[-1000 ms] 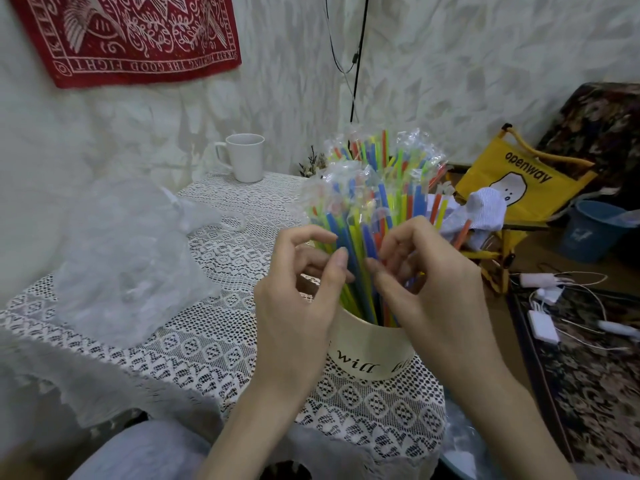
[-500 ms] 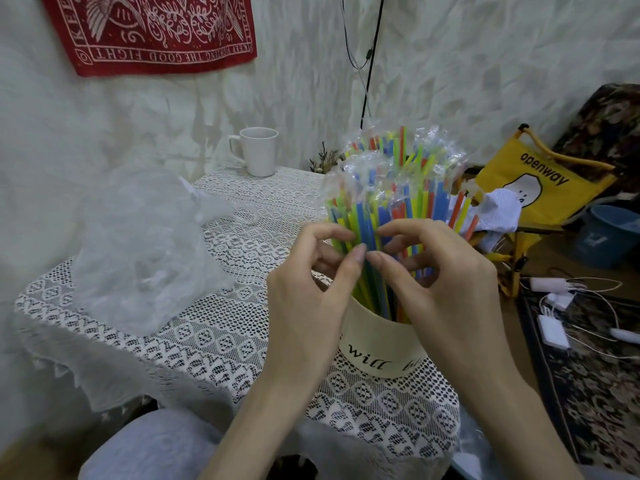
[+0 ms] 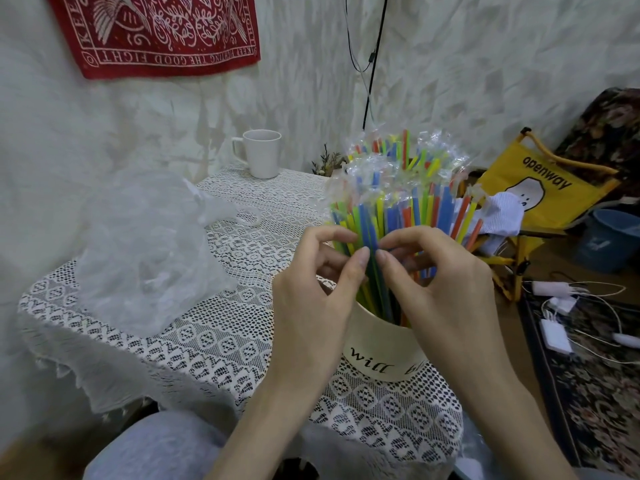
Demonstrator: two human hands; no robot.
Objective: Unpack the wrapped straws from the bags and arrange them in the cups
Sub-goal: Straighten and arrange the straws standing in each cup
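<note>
Straws (image 3: 398,202) in clear wrappers stood upright in the cream cup (image 3: 381,355) at frame centre; my left hand (image 3: 311,299) and right hand (image 3: 440,292) pinched them with curled fingers.

A thick bunch of bright plastic straws in clear wrappers (image 3: 398,202) stands upright, fanning out of a cream cup with black script (image 3: 381,355) on the lace-covered surface (image 3: 221,341); a crumpled clear plastic bag (image 3: 145,247) lies left, a white mug (image 3: 261,153) behind.

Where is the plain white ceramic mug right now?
In the head view, the plain white ceramic mug stands at the far edge of the lace-covered table, against the wall, behind the crumpled clear plastic bag and left of the straws.
</note>
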